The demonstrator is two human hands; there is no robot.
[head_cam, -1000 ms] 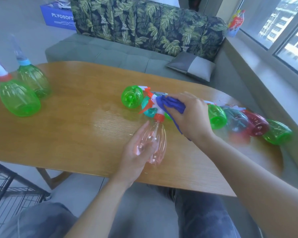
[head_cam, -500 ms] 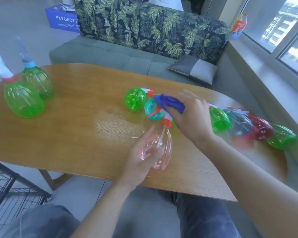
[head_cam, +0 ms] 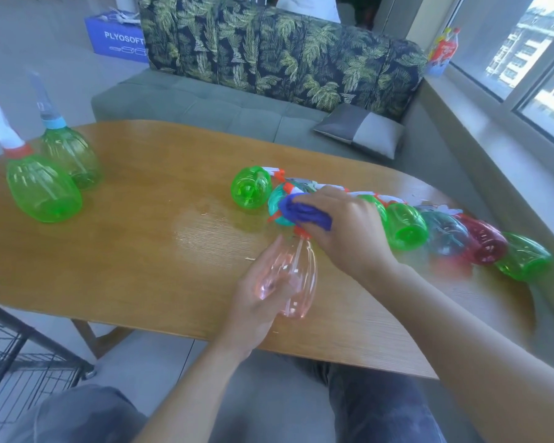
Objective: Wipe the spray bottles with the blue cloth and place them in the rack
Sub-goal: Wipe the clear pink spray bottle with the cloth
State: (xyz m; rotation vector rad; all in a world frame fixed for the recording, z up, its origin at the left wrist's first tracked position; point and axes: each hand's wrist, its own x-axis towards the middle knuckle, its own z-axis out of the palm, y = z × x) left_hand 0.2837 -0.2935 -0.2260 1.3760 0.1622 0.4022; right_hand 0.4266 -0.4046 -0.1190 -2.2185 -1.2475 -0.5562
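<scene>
The pink spray bottle (head_cam: 290, 278) lies on its side at the near edge of the wooden bench (head_cam: 141, 251), its base toward the person and its orange collar pointing away. The left hand (head_cam: 256, 302) cradles the clear pink body from the left, its grip curled round it with the thumb up along the side. The right hand (head_cam: 343, 231) sits at the neck end of the bottle, its grip bunched round the blue cloth (head_cam: 304, 214), which covers the sprayer head; the head itself is hidden under cloth and fingers.

Just beyond the hands, a row of bottles lies on the bench, bases turned toward the camera. From left to right there is a green bottle (head_cam: 251, 188), a teal bottle (head_cam: 277, 204) partly behind the cloth, a second green bottle (head_cam: 405, 230), a blurred blue-green bottle (head_cam: 446, 239), a red bottle (head_cam: 485, 244) and a last green bottle (head_cam: 525, 259) nearest the window side. They lie close together, neighbours touching or nearly so.

At the far left of the bench stand two upright green bottles, one with a red collar (head_cam: 42, 190) and one with a blue collar (head_cam: 71, 155) just behind it.

A black wire rack (head_cam: 16, 356) shows at the lower left, on the floor beside the bench. Beyond the bench is a grey sofa (head_cam: 205, 103) with a leaf-print back and a grey cushion (head_cam: 360, 131).
</scene>
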